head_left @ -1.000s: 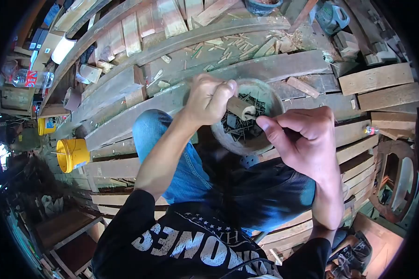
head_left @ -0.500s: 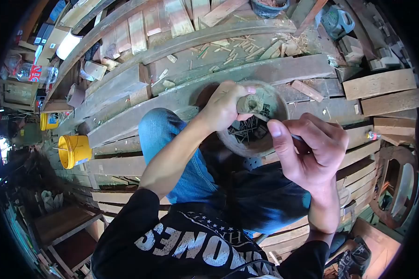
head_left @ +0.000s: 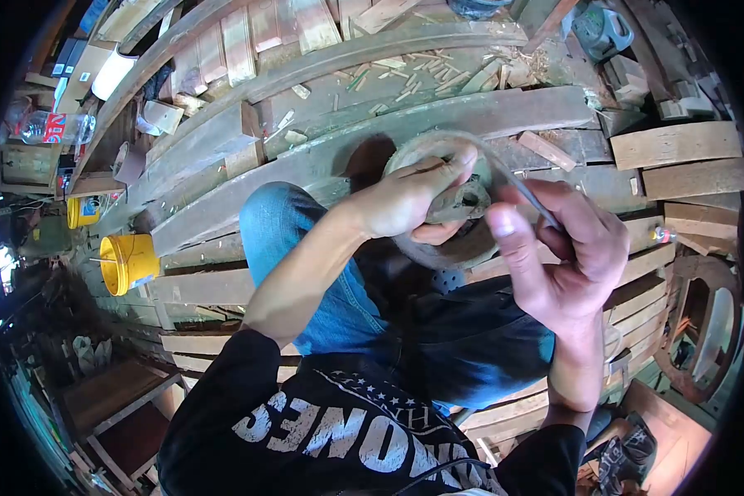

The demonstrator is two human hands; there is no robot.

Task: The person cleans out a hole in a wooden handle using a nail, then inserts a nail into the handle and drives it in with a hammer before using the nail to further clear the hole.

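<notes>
From my end I saw the block (head_left: 465, 201) above the bowl (head_left: 469, 250), its holed end turned up toward the camera. The left hand (head_left: 405, 201) had its fingers closed around it, thumb on the far side. The right hand (head_left: 566, 264) pinched a thin rod (head_left: 539, 205) between thumb and fingers, beside the block; I couldn't tell whether its tip touched. I judged the block light, stiff and rough enough not to slip, best taken by its sides, away from the hole. The rod looked firm but easy to roll. The bowl's rim curved close around the left hand, with a plank (head_left: 504, 113) beyond and a knee (head_left: 274, 221) nearer; upward seemed the roomiest way.
</notes>
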